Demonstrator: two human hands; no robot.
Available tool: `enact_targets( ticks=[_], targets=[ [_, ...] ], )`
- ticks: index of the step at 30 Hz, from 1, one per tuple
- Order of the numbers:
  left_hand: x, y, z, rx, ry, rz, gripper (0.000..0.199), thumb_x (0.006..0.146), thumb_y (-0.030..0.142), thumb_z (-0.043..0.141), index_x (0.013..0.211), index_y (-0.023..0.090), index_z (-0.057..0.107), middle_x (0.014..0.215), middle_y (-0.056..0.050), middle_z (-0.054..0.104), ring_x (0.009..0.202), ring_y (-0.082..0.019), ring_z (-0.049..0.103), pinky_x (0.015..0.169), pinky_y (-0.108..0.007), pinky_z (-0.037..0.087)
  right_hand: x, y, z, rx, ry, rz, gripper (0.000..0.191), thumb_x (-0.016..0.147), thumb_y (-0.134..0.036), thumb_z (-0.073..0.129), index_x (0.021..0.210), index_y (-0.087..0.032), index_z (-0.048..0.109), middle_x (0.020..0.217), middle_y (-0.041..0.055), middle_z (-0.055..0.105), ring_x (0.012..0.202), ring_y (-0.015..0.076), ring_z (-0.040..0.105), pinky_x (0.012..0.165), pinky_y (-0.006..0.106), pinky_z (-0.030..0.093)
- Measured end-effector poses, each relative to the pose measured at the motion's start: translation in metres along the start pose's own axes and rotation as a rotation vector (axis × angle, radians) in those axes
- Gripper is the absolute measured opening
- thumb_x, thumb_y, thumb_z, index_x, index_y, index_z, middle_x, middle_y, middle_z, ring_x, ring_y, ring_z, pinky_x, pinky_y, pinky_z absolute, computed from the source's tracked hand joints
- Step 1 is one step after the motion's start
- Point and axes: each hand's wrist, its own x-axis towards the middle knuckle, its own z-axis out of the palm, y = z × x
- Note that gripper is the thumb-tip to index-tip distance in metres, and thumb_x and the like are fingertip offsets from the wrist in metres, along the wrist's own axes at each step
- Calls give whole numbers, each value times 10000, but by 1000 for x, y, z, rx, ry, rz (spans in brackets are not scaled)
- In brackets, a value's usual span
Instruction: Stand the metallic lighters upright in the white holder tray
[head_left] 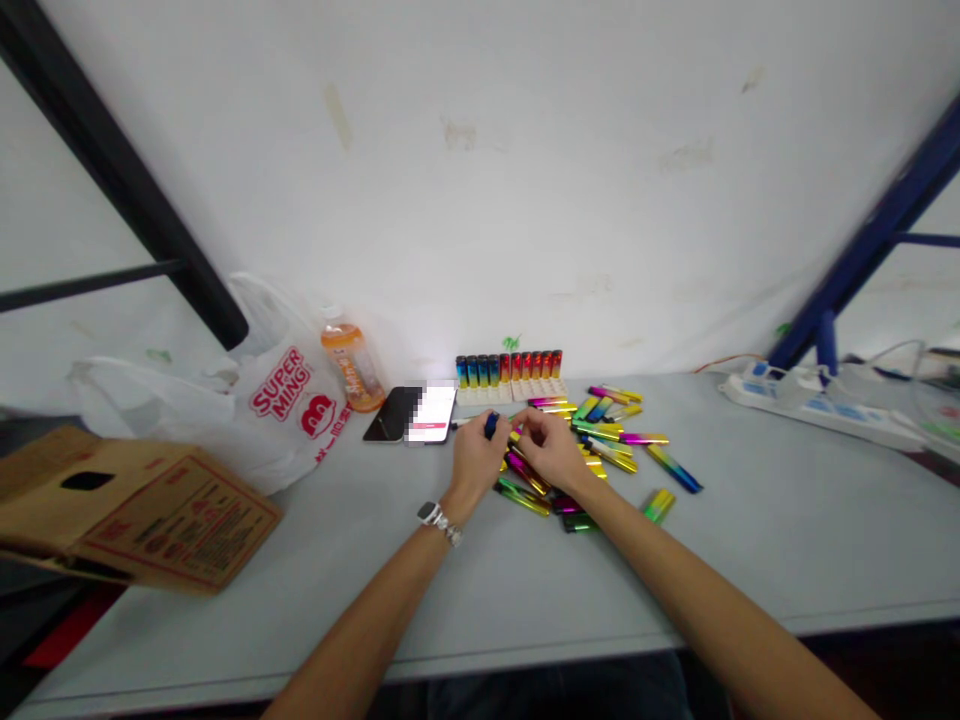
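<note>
My left hand (477,462), with a watch on its wrist, is closed around a dark blue lighter (491,425), most of it hidden by the fingers. Just beside it, my right hand (553,448) has its fingertips pinched together; whatever they hold is too small or hidden to make out. Around and beneath both hands lies a loose pile of shiny colour-graded lighters (615,452), in yellow, green, blue and magenta. Behind the hands, a pale rack (480,396) holds a row of upright lighters (531,366), blue-green ones on the left and red-yellow ones on the right.
A phone or tablet (390,415) with a partly blurred screen lies left of the rack. An orange drink bottle (352,362), a white plastic bag (262,440) and an open cardboard box (180,520) stand further left. A power strip (817,405) with cables lies at right.
</note>
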Motion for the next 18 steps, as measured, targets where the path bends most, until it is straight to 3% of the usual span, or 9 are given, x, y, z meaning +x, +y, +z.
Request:
enact_targets(
  ticks=[7, 18],
  targets=[
    [-4, 3, -6, -5, -54, 89, 451, 907, 539, 453, 629, 184, 474, 575, 34, 446, 581, -112, 414, 566, -236, 298, -1, 1, 0, -1, 38, -18, 140, 733, -156, 514, 822, -177, 620, 524, -68, 425, 475, 103, 403, 490, 221, 310],
    [0, -2, -2, 94, -22, 41, 291, 844, 338, 493, 598, 185, 461, 540, 41, 456, 549, -109, 416, 546, -246, 248, -2, 5, 0, 4, 13, -8, 185, 733, -154, 512, 873, -169, 632, 527, -69, 454, 468, 98, 406, 478, 215, 311]
  ],
)
